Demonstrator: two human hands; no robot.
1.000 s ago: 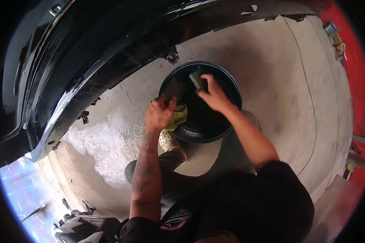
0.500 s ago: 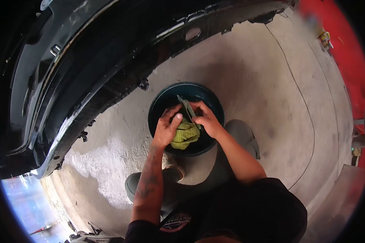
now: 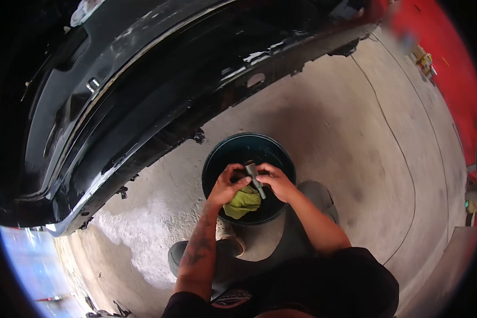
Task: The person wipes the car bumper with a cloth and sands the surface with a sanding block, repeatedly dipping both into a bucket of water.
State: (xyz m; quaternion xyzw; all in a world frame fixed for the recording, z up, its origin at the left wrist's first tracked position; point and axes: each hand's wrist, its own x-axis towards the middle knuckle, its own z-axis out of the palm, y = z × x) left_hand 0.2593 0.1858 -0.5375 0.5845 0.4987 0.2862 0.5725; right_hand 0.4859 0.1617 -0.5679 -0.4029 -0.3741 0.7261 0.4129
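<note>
Between my two hands is a folded grey sheet that looks like sandpaper, slanting over a dark green bucket. My left hand pinches its left side with thumb and fingers. On the other side, my right hand grips it, the thumb pressed on its face. Just under the hands a wet-looking yellow-green cloth shows inside the bucket. The bucket's bottom is dark and cannot be made out.
A glossy black car body panel with clips along its lower edge spans the upper left. The concrete floor looks wet at left. A thin cable runs along the right, near a red surface. My knees flank the bucket.
The grey sheet has turned from edge-on to a narrower, folded or rolled shape facing me. Both hands, the bucket and the panel sit lower in view as the camera tilts.
</note>
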